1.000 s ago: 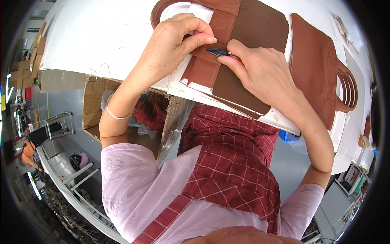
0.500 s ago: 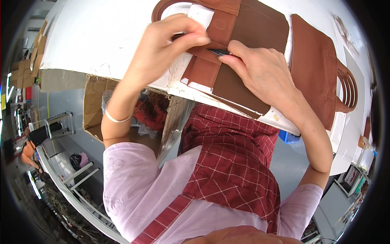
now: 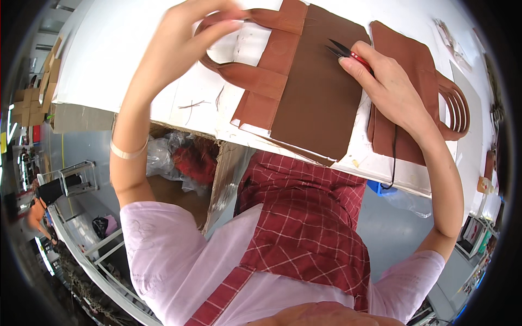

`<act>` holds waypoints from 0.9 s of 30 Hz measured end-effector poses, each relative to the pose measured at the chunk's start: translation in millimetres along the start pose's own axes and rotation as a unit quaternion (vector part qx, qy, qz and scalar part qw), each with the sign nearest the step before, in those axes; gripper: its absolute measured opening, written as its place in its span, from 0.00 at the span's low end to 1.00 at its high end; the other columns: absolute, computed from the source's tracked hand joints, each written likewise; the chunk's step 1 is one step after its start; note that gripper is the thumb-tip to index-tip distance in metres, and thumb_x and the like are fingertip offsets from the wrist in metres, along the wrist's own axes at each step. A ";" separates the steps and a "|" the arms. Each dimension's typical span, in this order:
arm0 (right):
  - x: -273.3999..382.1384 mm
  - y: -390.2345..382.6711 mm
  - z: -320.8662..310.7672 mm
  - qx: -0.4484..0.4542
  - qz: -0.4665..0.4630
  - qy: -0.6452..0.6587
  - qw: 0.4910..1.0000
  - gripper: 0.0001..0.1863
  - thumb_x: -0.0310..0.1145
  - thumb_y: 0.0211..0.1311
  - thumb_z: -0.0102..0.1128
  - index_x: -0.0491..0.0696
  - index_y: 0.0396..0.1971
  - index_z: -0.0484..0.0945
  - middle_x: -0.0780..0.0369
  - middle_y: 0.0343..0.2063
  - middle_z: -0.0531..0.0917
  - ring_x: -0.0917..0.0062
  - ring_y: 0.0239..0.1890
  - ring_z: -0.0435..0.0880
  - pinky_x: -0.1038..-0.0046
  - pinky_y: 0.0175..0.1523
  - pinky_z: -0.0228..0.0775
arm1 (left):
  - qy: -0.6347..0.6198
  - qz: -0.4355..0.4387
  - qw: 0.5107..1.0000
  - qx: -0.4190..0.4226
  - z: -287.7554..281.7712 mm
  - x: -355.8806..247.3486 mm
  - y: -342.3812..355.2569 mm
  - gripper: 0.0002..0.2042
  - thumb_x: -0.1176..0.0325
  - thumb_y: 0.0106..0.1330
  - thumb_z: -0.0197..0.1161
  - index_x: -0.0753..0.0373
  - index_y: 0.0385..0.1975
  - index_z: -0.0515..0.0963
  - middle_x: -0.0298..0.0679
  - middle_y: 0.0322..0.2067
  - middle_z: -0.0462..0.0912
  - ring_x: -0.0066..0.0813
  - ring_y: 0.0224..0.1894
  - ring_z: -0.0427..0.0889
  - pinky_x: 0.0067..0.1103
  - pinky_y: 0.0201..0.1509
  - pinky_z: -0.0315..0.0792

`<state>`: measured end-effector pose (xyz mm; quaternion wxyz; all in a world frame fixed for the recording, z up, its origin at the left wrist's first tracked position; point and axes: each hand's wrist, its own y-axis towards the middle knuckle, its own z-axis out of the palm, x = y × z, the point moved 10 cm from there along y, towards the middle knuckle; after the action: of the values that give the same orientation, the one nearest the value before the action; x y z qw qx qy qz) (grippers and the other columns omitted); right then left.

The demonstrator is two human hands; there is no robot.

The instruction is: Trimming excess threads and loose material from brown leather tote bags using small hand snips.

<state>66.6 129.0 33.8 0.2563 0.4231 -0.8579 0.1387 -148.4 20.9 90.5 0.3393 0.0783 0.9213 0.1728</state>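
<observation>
My left hand (image 3: 201,32) is blurred, its curved fingers at the top of a brown leather handle loop (image 3: 229,77); whether they grip it is unclear. The loop joins a flat bag piece with a dark brown panel (image 3: 310,98) on the white worktable (image 3: 109,54). My right hand (image 3: 383,81) is closed around black-bladed snips with a red handle (image 3: 356,57), their points over the dark panel. A thin black cord dangles below this hand. A second brown bag piece (image 3: 397,141) with a curved handle lies under and beside it at right.
Loose threads lie near the table's front edge. Below it at left stands a cardboard box (image 3: 182,201) with red material and plastic. A blue container (image 3: 380,187) is under the table. Metal racks (image 3: 103,239) and another person (image 3: 38,212) are at the far left.
Both hands have moved up and apart, the left toward the top left and the right rightward with the snips. The handle loop is now spread out to the left of the dark panel.
</observation>
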 end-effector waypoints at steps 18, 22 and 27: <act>4.8 35.0 15.3 -0.010 -0.075 -0.092 0.993 0.23 0.49 0.78 0.46 0.42 0.36 0.72 0.50 0.22 0.81 0.52 0.29 0.82 0.53 0.36 0.71 | -0.288 -0.067 0.947 0.124 115.0 52.3 88.0 0.06 0.69 0.74 0.60 0.65 0.38 0.79 0.32 0.33 0.81 0.19 0.38 0.77 0.18 0.46 0.73; 10.5 49.1 18.5 -0.027 -0.096 -0.113 0.989 0.23 0.49 0.79 0.45 0.42 0.35 0.73 0.51 0.21 0.81 0.51 0.27 0.82 0.52 0.33 0.72 | -0.264 0.098 0.954 0.100 100.0 22.1 83.2 0.06 0.68 0.75 0.60 0.64 0.39 0.78 0.30 0.34 0.79 0.17 0.38 0.76 0.16 0.47 0.72; 17.0 51.7 20.5 -0.043 -0.106 -0.130 0.985 0.22 0.48 0.78 0.45 0.43 0.34 0.72 0.52 0.21 0.81 0.51 0.27 0.82 0.52 0.33 0.73 | -0.352 -0.097 0.922 0.127 112.9 52.8 84.9 0.07 0.68 0.75 0.60 0.64 0.39 0.78 0.30 0.34 0.79 0.17 0.38 0.76 0.16 0.47 0.73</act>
<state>10.1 139.7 25.2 0.1737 0.5146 -0.8395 0.0172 -112.4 143.4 10.3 0.6436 0.0871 0.7602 -0.0183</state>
